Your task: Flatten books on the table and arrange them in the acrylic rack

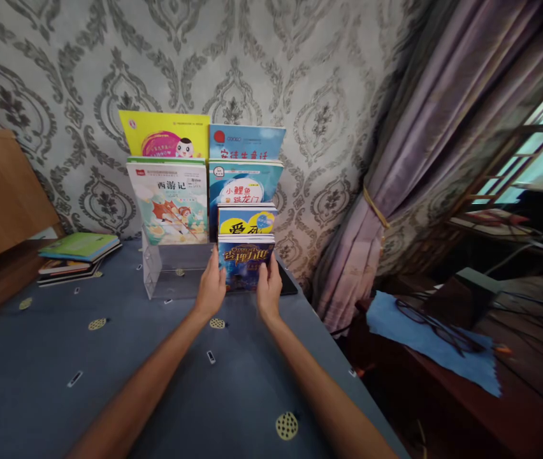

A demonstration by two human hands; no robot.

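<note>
The dark blue glossy paperback with gold lettering (245, 271) stands upright at the front right of the clear acrylic tiered rack (150, 278), just before the blue-and-yellow paperback with black characters (238, 222). The left hand (211, 285) is closed along its left edge and the right hand (269, 288) along its right, the two clamping it between them. Whether its bottom edge rests on the rack is hard to tell. Good handling here calls for even, light pressure from both sides, so the covers do not bow, and for a level lower edge that clears the rack's thin front. Thumbs should stay flat, and a slight backward lean would probably steady it against the books behind.
</note>
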